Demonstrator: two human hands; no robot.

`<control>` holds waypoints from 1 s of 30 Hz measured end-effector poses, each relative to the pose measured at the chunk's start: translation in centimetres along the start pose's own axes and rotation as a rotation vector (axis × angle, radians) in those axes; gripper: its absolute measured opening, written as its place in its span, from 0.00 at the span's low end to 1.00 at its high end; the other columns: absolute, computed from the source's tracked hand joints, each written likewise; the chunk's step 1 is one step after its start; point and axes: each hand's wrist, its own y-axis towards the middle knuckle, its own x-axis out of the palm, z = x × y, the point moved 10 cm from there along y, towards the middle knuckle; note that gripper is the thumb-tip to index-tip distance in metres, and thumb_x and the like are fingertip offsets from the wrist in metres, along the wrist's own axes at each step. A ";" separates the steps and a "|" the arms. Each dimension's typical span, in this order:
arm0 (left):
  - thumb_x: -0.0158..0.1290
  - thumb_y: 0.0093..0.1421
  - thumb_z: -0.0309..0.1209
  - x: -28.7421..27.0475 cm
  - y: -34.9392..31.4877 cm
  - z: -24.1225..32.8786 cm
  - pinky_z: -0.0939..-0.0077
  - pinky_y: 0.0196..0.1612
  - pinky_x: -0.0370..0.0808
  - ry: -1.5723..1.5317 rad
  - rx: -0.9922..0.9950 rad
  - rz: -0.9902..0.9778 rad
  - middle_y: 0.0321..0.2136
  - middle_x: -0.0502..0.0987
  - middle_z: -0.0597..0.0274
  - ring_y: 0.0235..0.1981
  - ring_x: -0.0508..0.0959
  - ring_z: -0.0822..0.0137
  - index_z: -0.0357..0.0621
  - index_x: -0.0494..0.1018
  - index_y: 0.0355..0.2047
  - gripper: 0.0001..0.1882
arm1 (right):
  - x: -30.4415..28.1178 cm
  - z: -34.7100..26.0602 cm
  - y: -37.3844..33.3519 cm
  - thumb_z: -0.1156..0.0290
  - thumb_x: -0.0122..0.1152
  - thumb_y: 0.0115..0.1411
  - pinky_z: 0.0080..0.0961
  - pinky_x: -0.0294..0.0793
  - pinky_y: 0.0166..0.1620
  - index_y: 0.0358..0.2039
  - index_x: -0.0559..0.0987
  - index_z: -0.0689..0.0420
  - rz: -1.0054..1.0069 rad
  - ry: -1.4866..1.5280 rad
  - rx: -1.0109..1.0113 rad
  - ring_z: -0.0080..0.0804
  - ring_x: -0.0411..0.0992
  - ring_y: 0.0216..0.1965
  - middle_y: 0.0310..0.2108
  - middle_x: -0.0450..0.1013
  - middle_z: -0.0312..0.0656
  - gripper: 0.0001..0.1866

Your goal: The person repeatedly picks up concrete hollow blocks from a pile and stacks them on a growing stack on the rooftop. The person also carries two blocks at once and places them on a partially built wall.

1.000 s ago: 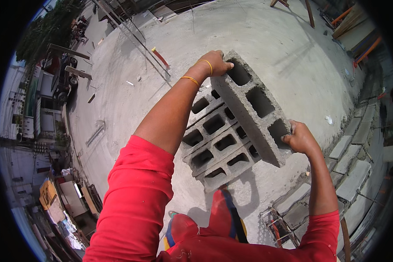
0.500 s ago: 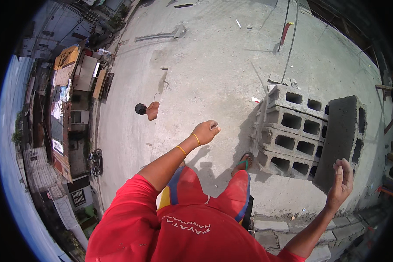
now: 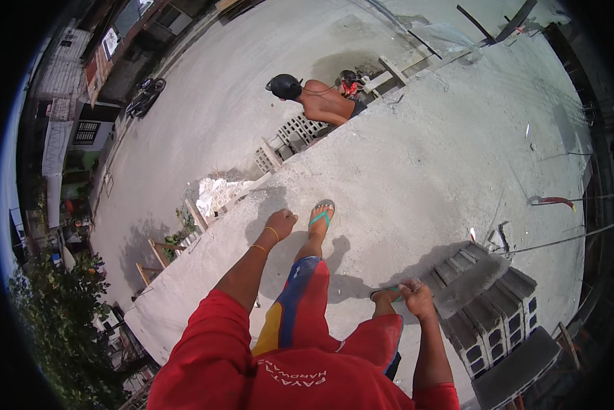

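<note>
On the concrete rooftop slab (image 3: 423, 157), near its edge, a person in a red shirt is seen from above, one foot in a teal flip-flop (image 3: 321, 216) set forward. The left hand (image 3: 280, 223) is held out over the slab with its fingers curled loosely into a narrow fist, nothing being gripped. The right hand (image 3: 416, 296) hangs low beside the right leg, its fingers bent inward and empty as far as can be told; it lies just beside the near end of a grey concrete block (image 3: 472, 285) that is laid slanted on top of a stack of hollow blocks (image 3: 501, 321). Whether the fingers touch the block cannot be told. The stack stands on the slab at the person's right, its open cells facing outward, and another flat grey block (image 3: 515, 365) is seen below it. Down on the street beyond the slab's edge, another person (image 3: 321, 99), bare-backed and wearing a dark cap, is seen beside a second pile of hollow blocks (image 3: 286, 140). Trees (image 3: 61, 321) fill the lower left.
</note>
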 end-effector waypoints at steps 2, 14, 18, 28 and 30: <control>0.54 0.61 0.46 -2.1 1.0 -3.7 0.60 0.49 0.75 -0.051 -0.051 0.034 0.38 0.81 0.42 0.43 0.81 0.47 0.36 0.78 0.40 0.22 | 2.7 -1.9 3.6 0.64 0.63 0.60 0.28 0.77 0.39 0.42 0.81 0.64 0.004 -0.065 0.018 0.32 0.80 0.34 0.33 0.81 0.49 0.16; 0.55 0.61 0.43 -5.9 2.7 -14.2 0.63 0.49 0.75 -0.226 -0.240 0.058 0.40 0.82 0.43 0.44 0.81 0.50 0.35 0.78 0.44 0.22 | 13.5 -11.2 18.8 0.63 0.62 0.59 0.29 0.75 0.32 0.39 0.79 0.65 -0.128 -0.088 0.029 0.31 0.77 0.26 0.25 0.79 0.45 0.16; 0.54 0.61 0.43 -7.0 3.6 -14.7 0.63 0.50 0.75 -0.267 -0.209 0.100 0.40 0.81 0.43 0.44 0.81 0.49 0.34 0.77 0.45 0.22 | 16.0 -13.4 22.2 0.63 0.62 0.58 0.31 0.75 0.33 0.38 0.79 0.65 -0.196 -0.130 -0.012 0.33 0.77 0.26 0.26 0.79 0.46 0.16; 0.57 0.61 0.44 -13.8 9.0 -11.7 0.61 0.53 0.75 -0.289 -0.143 0.302 0.44 0.81 0.43 0.48 0.80 0.48 0.34 0.77 0.48 0.24 | 16.9 -17.2 26.1 0.61 0.59 0.64 0.28 0.76 0.31 0.42 0.75 0.63 -0.191 -0.043 0.093 0.32 0.76 0.28 0.31 0.78 0.45 0.16; 0.58 0.61 0.44 -16.7 10.2 -10.3 0.61 0.53 0.75 -0.243 -0.089 0.412 0.44 0.81 0.43 0.48 0.80 0.48 0.35 0.76 0.48 0.24 | 17.0 -18.7 26.0 0.58 0.58 0.65 0.29 0.75 0.31 0.44 0.75 0.63 -0.215 -0.013 0.127 0.33 0.76 0.29 0.32 0.78 0.46 0.19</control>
